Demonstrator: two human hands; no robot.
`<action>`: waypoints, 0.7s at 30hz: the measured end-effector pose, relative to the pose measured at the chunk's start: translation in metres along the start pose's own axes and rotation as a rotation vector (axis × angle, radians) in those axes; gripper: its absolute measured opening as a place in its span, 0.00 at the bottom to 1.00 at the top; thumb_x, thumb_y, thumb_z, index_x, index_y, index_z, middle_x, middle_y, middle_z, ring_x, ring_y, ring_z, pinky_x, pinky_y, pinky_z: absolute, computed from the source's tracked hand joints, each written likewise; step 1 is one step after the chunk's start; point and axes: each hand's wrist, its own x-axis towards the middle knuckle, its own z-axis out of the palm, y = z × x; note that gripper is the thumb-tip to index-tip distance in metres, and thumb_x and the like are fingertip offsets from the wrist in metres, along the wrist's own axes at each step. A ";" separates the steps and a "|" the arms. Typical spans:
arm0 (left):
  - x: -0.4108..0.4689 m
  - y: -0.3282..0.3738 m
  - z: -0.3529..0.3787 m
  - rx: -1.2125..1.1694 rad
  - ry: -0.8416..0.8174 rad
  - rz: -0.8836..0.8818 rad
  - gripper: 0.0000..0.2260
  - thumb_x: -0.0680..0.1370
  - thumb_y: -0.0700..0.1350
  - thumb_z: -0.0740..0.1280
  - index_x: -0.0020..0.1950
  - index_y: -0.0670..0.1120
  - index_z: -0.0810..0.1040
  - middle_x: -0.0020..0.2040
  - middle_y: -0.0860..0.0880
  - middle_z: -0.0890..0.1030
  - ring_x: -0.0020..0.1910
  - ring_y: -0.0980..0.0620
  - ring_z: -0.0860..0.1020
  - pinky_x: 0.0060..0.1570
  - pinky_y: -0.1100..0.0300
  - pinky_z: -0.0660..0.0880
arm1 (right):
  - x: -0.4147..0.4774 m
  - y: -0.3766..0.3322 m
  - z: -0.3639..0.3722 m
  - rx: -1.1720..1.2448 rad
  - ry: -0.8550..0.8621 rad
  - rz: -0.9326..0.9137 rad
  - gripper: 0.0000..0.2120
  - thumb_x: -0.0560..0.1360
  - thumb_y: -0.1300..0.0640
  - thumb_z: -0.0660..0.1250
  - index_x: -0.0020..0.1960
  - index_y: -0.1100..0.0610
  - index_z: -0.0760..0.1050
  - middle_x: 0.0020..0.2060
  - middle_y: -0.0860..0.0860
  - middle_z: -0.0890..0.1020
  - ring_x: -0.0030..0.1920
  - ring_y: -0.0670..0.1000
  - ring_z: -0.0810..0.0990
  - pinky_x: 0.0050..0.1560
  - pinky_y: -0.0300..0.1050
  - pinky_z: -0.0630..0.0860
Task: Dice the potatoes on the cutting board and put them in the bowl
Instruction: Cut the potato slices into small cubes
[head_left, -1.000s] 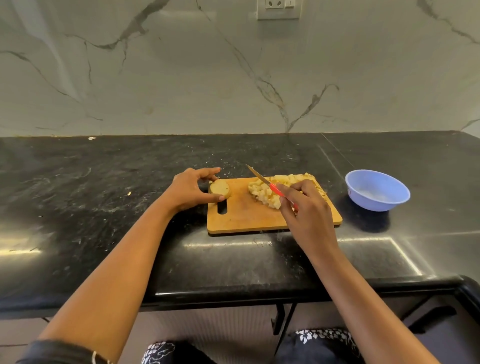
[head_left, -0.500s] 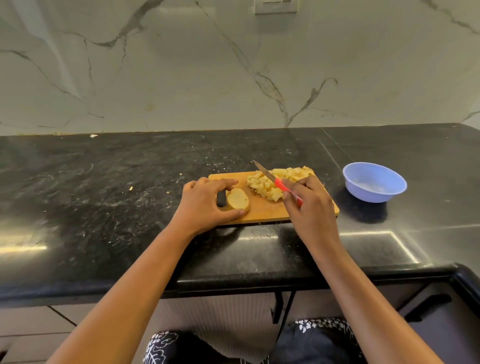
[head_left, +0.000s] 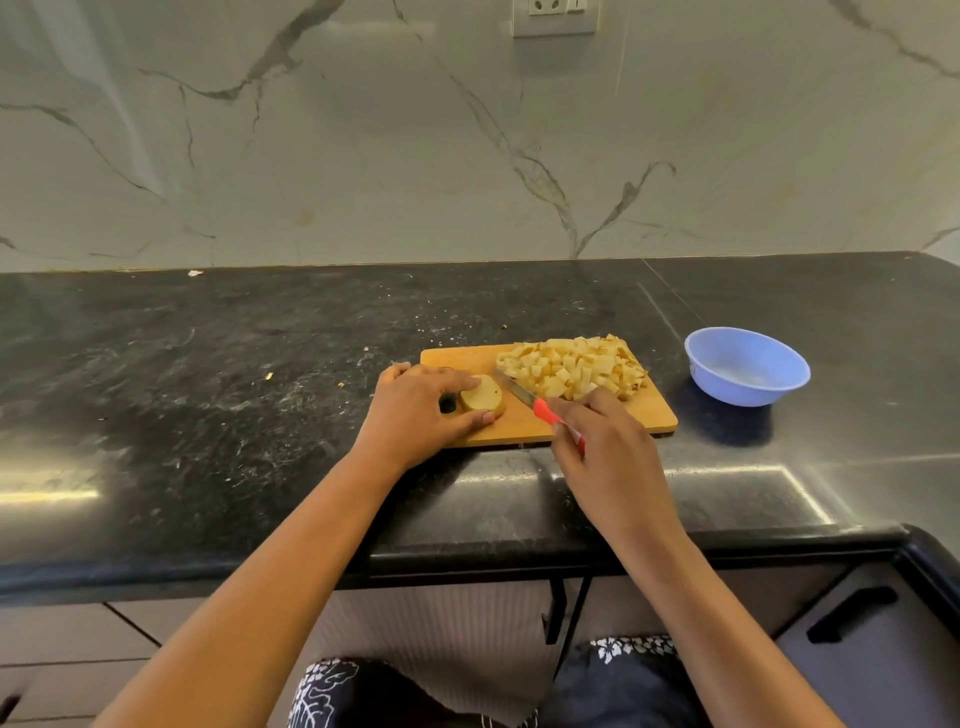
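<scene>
Head: I see left hand (head_left: 415, 413) fingers (head_left: 460, 385) gripping potato half (head_left: 482, 399) on cutting board (head_left: 615, 423); right hand (head_left: 608, 449) fingers (head_left: 574, 404) clamped on knife (head_left: 543, 411); diced potatoes (head_left: 571, 369) behind; bowl (head_left: 744, 396) off right.

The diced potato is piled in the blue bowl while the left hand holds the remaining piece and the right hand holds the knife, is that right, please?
Not quite: the head view shows the diced potato piled on the cutting board; the blue bowl looks empty. The left hand does hold the remaining piece, the right hand the knife.
</scene>
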 end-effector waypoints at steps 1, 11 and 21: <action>0.000 0.001 -0.001 -0.007 0.008 0.027 0.25 0.73 0.65 0.65 0.67 0.56 0.74 0.68 0.56 0.73 0.69 0.57 0.68 0.72 0.53 0.52 | 0.001 -0.003 -0.001 -0.009 -0.002 -0.014 0.15 0.75 0.63 0.67 0.61 0.59 0.78 0.42 0.48 0.73 0.34 0.44 0.70 0.31 0.30 0.63; -0.006 0.016 -0.008 0.140 -0.153 0.070 0.21 0.81 0.58 0.56 0.72 0.54 0.68 0.72 0.57 0.66 0.74 0.49 0.61 0.70 0.56 0.60 | 0.016 -0.019 -0.004 -0.092 -0.105 -0.086 0.13 0.76 0.64 0.64 0.60 0.60 0.79 0.40 0.51 0.73 0.34 0.49 0.73 0.31 0.39 0.66; -0.007 0.018 -0.008 0.144 -0.148 0.069 0.19 0.81 0.56 0.58 0.69 0.52 0.73 0.71 0.54 0.69 0.73 0.46 0.62 0.66 0.54 0.64 | 0.045 -0.036 0.005 -0.256 -0.288 -0.127 0.13 0.80 0.59 0.57 0.61 0.57 0.76 0.42 0.49 0.67 0.37 0.45 0.67 0.36 0.38 0.63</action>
